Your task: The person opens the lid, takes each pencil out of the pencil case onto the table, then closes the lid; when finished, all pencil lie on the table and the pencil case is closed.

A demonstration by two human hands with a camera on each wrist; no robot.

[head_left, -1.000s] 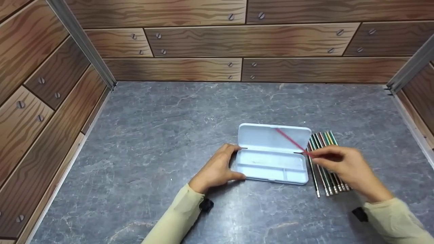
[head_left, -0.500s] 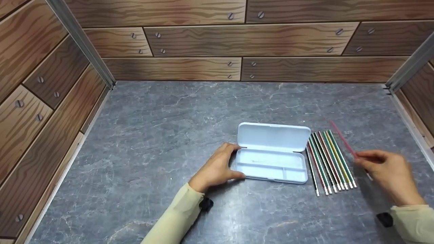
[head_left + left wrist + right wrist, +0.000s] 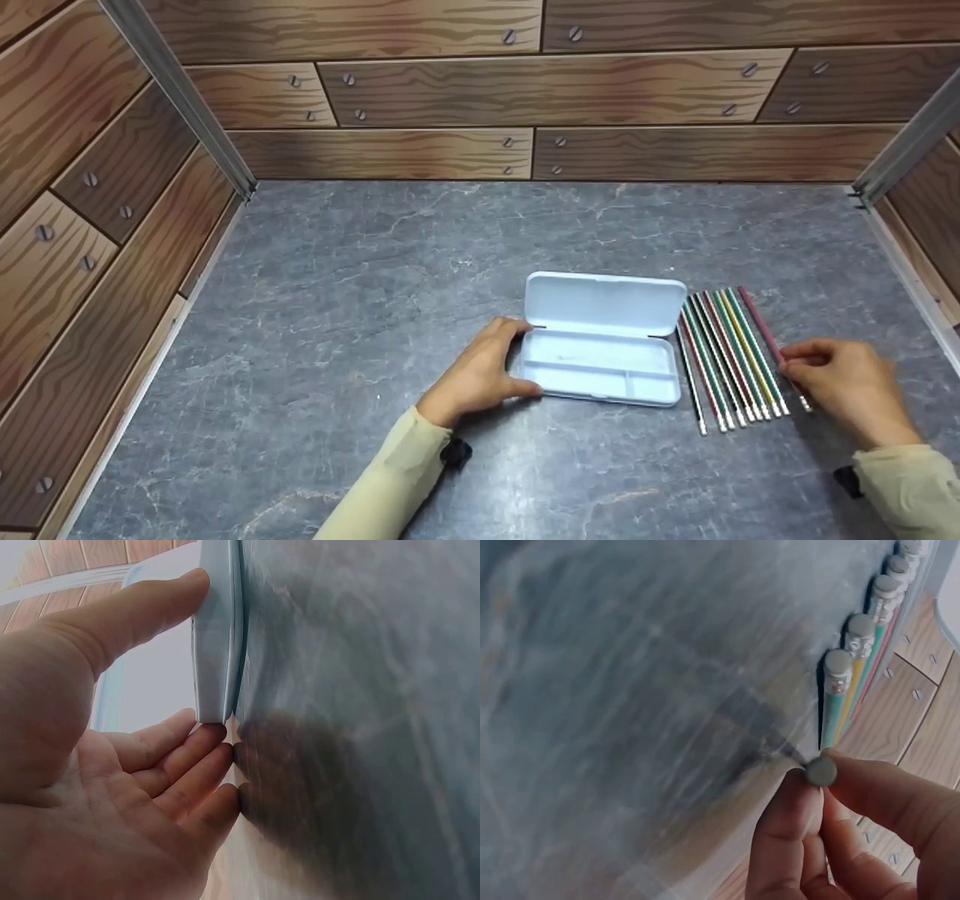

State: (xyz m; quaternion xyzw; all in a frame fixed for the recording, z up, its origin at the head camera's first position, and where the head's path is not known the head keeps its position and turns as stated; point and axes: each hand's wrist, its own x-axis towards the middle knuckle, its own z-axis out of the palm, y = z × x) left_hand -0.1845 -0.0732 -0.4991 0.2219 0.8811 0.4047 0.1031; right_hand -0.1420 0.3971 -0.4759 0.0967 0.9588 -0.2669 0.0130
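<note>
A pale blue pencil case [image 3: 606,304] lies open on the table, its lid tipped back and its compartments bare. My left hand [image 3: 484,371] holds the case's left end, thumb at the front edge and fingers toward the hinge. In the left wrist view the thumb presses the case's side [image 3: 214,645] and the fingertips touch its corner and the table. A red pencil [image 3: 759,319] is pinched between thumb and fingers of my right hand [image 3: 847,386], at the right end of a row of pencils [image 3: 741,337]. Its eraser end [image 3: 821,771] faces the right wrist camera.
Several striped pencils lie side by side against the case's right side, erasers toward me. Wood-patterned panels [image 3: 435,90] wall the grey marbled table [image 3: 360,255] at the back and sides, with metal posts [image 3: 217,135] in the corners.
My right hand has carried the red pencil rightward from over the case, then lowered it beside the row's right end. The left hand and the case have stayed put.
</note>
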